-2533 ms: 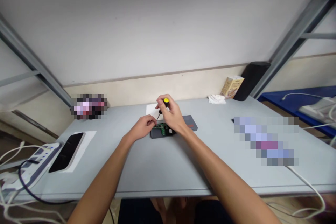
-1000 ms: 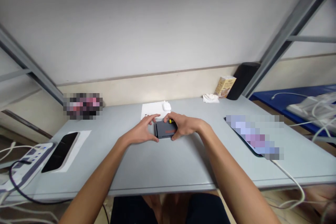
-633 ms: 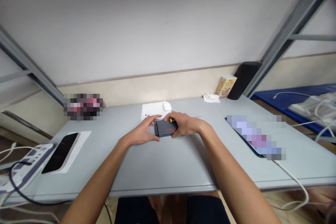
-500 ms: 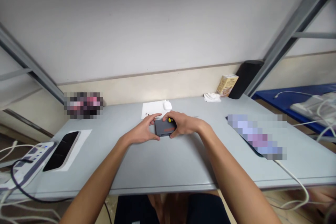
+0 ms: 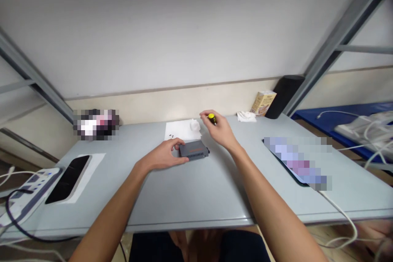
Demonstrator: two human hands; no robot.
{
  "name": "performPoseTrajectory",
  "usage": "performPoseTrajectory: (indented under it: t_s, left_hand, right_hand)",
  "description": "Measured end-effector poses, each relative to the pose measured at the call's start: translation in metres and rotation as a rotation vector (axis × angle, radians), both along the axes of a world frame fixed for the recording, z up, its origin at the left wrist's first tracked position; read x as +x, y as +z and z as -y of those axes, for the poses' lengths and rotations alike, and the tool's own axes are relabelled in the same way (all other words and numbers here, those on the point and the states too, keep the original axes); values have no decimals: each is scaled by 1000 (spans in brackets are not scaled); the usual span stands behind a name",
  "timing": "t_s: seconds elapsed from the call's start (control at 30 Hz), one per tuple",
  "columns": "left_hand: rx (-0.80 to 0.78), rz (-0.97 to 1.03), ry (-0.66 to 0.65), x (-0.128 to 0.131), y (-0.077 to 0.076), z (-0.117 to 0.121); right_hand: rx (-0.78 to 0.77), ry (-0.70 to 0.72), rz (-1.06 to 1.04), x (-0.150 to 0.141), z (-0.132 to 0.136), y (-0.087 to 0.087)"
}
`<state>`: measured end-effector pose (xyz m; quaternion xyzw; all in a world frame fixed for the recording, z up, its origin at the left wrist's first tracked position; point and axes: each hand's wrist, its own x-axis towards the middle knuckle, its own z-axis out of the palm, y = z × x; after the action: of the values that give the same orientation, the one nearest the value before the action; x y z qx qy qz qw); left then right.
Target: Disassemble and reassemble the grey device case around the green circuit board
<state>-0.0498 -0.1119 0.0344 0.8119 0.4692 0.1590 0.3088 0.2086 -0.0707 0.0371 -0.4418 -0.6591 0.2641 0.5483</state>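
1. Over the table [image 5: 190, 200], both forearms [image 5: 115, 204] are extended.
2. Mid-table, the grey box [image 5: 195, 148] is gripped at its left end by the left hand [image 5: 162, 153], thumb on the near side.
3. A yellow-topped tool [image 5: 211, 118] is clasped in the raised right hand [image 5: 221, 131].

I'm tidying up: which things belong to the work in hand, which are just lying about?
In the work:
gray case, gripped by the left hand
yellow-ended tool, in the right hand
probably small black pieces on white paper

Apparently lying about:
phone
crumpled tissue
carton
black cylinder
power strip
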Motion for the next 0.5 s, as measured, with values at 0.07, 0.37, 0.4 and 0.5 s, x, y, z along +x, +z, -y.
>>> performPoseTrajectory:
  t_s: [0.07, 0.37, 0.4, 0.5]
  left_hand:
    - [-9, -5, -7, -2, 3, -1]
    - [-14, 56, 81, -5, 5, -5]
    - [-9, 71, 91, -6, 4, -7]
    - [23, 117, 178, -12, -2, -15]
  right_hand:
    - [35, -147, -145, 1, -4, 1]
    - [-245, -199, -320, -9, -20, -32]
    - [-250, -162, -299, -13, -21, -37]
    - [-272, -52, -239, -23, -18, -45]
